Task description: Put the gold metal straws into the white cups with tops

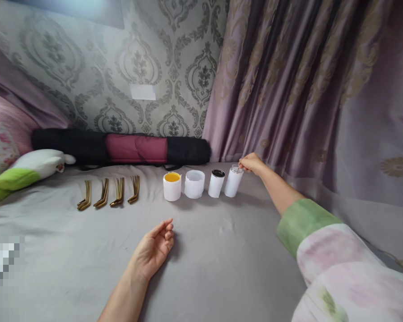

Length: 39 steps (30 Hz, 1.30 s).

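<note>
My right hand (251, 163) is closed in a pinch at the mouth of a tall white-wrapped jar (233, 183) with a clear rim. Whatever sits between its fingertips is hidden or too small to name. Left of that jar stand a white cup with a dark inside (216, 187), a wide white tub (194, 185) and a white tub with a yellow inside (172, 190). My left hand (156, 248) rests palm up on the grey sheet in front of the tubs, fingers loosely curled and apart, holding nothing.
Several bundles of bent gold-coloured sticks, perhaps straws (118, 192), lie in a row to the left. Behind them stretches a long black and maroon roll (136, 148) against the wall. A white and green plush toy (30, 167) lies far left; a purple curtain (289, 89) hangs at right.
</note>
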Available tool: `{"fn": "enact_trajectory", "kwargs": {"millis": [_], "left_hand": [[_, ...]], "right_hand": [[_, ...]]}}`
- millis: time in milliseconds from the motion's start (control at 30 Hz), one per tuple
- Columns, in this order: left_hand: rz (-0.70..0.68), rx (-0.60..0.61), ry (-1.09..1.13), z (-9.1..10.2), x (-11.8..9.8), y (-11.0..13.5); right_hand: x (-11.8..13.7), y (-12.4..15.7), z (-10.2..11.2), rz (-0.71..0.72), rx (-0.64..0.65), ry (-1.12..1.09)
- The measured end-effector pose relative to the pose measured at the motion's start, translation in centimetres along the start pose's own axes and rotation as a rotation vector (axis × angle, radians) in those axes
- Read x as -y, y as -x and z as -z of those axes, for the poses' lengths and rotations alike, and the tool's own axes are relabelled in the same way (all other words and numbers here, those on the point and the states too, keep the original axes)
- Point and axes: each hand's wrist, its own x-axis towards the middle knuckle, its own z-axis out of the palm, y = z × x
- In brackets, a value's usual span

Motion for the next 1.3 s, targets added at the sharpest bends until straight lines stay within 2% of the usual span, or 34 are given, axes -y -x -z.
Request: {"fn": "enact_trajectory", "kwargs": {"millis": [500, 700, 1300], "left_hand": [[-0.01, -0.012, 0.0, -0.2, 0.0, 0.2], [-0.019, 0.018, 0.003, 0.1, 0.1, 0.0], [-0.006, 0.024, 0.042, 0.3, 0.2, -0.1]], "right_hand": [[0.0, 0.4, 0.4, 0.026, -0.042, -0.045], [0.0, 0.5, 0.7, 0.029, -0.06, -0.087], [-0.6, 1.8, 1.7, 0.0, -0.169, -0.323]]}}
